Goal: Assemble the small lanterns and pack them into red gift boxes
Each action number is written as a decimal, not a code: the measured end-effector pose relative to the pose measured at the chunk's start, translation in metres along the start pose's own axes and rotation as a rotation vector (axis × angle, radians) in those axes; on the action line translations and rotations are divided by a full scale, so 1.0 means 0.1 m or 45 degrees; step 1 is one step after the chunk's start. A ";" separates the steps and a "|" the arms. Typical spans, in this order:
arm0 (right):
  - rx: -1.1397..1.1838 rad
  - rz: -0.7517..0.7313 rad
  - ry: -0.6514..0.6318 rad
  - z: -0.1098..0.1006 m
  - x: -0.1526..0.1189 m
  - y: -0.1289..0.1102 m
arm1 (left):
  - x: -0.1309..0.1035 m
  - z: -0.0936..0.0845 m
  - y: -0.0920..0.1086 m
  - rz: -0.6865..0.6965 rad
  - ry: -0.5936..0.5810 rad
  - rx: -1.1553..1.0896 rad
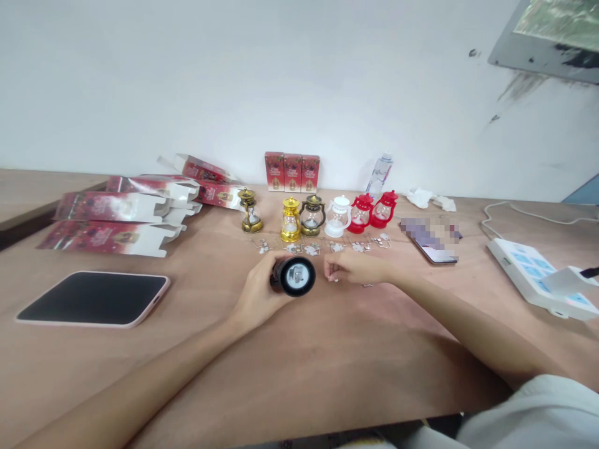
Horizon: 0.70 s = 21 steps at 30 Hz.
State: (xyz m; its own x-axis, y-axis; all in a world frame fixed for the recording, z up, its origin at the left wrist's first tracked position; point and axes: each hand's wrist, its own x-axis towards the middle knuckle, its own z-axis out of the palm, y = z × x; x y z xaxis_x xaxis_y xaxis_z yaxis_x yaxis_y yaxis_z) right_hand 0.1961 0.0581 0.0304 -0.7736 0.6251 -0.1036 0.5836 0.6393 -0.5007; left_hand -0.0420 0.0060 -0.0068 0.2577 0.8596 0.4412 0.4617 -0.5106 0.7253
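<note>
My left hand [262,288] is wrapped round a small dark lantern [279,272], tipped so that its round black base faces me. A light disc with parts in it shows inside the base's ring. Just to the right, my right hand [349,268] has its fingers pinched together, and whatever is between them is too small to name. Beyond the hands stands a row of small lanterns: a bronze one [251,212], a gold one [291,220], another bronze one [312,216], a white one [337,217] and two red ones. Small metal pieces [311,249] lie in front of them.
Flattened red cartons [98,238] are piled at the left, behind a phone [91,299]. Three red boxes [292,173] and a bottle [380,174] stand by the wall. To the right lie crumpled tissue [420,197], another phone [428,240] and a white power strip [538,274] with a cable.
</note>
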 end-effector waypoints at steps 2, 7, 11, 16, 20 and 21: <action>0.004 0.003 0.004 0.00 0.00 0.00 | 0.00 0.00 0.00 0.007 -0.005 0.000; -0.023 0.000 0.023 -0.04 -0.02 -0.05 | 0.00 -0.01 0.00 0.032 -0.003 0.011; 0.026 -0.031 0.264 -0.11 -0.07 -0.21 | 0.00 0.00 0.00 0.018 -0.002 -0.010; 0.334 -0.091 0.832 -0.08 -0.14 -0.51 | 0.00 0.01 0.01 -0.026 0.017 0.017; 0.302 -0.246 0.921 0.04 -0.16 -0.66 | -0.01 0.01 0.01 -0.002 0.071 0.092; 0.253 -0.278 0.929 0.07 -0.16 -0.67 | -0.01 0.01 0.00 0.014 0.076 0.112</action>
State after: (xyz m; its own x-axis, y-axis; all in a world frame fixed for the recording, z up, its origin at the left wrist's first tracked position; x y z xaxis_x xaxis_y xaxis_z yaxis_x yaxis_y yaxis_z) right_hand 0.1671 0.0019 0.0597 -0.4680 0.6747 0.5708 0.3289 0.7324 -0.5961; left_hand -0.0414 0.0050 -0.0075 0.2134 0.8499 0.4818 0.5324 -0.5146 0.6721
